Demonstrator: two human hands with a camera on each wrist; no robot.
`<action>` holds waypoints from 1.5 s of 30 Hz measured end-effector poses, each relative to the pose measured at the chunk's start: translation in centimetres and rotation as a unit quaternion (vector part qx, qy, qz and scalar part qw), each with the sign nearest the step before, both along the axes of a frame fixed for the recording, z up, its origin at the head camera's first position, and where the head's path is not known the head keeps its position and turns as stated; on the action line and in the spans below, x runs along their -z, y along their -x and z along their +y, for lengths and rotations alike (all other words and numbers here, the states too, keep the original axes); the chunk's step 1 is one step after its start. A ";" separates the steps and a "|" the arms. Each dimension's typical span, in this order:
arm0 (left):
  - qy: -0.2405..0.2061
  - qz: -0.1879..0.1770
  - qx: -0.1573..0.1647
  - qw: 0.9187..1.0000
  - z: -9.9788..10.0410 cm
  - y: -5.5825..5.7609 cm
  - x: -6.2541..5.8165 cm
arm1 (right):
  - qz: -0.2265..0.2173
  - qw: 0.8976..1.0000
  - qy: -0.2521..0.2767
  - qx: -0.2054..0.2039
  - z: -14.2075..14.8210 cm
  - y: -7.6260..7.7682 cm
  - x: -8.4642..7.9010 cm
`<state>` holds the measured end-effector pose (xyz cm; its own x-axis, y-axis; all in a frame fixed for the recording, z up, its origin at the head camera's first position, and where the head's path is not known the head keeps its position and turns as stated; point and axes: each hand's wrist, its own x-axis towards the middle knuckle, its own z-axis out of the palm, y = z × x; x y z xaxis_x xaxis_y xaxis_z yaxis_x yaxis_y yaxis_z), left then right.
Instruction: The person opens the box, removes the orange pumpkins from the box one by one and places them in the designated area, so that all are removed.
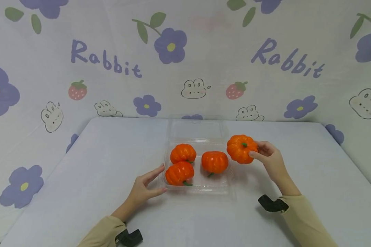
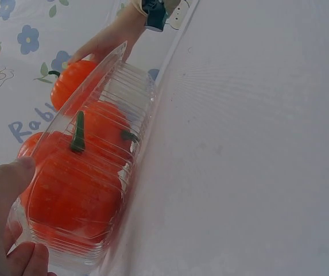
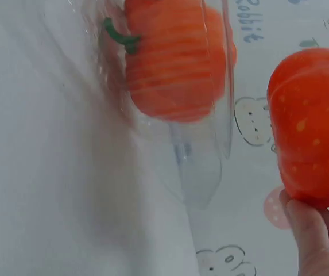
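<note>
My right hand (image 1: 272,161) holds an orange toy pumpkin (image 1: 242,149) by its right side, thumb in front, raised just beyond the right edge of a clear plastic box (image 1: 198,188). Inside the box lie three more pumpkins: one at the back left (image 1: 183,153), one at the front left (image 1: 179,173) and one on the right (image 1: 214,162). The left hand (image 1: 143,187) touches the box's left side, its thumb and fingers spread apart. In the right wrist view the held pumpkin (image 3: 310,126) hangs apart from the box.
Behind the box its clear lid (image 1: 196,129) lies folded back. A white table (image 1: 111,151) carries everything. At its far edge rises a cloth backdrop (image 1: 198,65) printed with flowers, rabbits and strawberries. Dark bands (image 1: 272,203) sit at both wrists over beige sleeves.
</note>
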<state>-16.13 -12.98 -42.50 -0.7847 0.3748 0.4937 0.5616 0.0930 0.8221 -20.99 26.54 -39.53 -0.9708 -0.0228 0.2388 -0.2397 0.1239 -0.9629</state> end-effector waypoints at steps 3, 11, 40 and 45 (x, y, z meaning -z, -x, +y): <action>0.000 0.002 0.000 1.000 0.0 0.0 0.0 | -0.007 0.999 -0.038 0.025 1.0 0.4 0.4; 0.000 0.011 0.000 1.000 0.0 0.0 0.1 | -0.063 0.994 -0.068 0.053 3.2 1.4 2.5; 0.004 0.010 -0.002 1.000 -0.1 0.1 0.3 | -0.072 0.985 -0.151 0.043 3.2 1.7 4.0; 0.004 0.011 -0.001 1.000 0.0 0.1 0.3 | 0.019 0.988 -0.129 0.081 3.0 2.0 3.7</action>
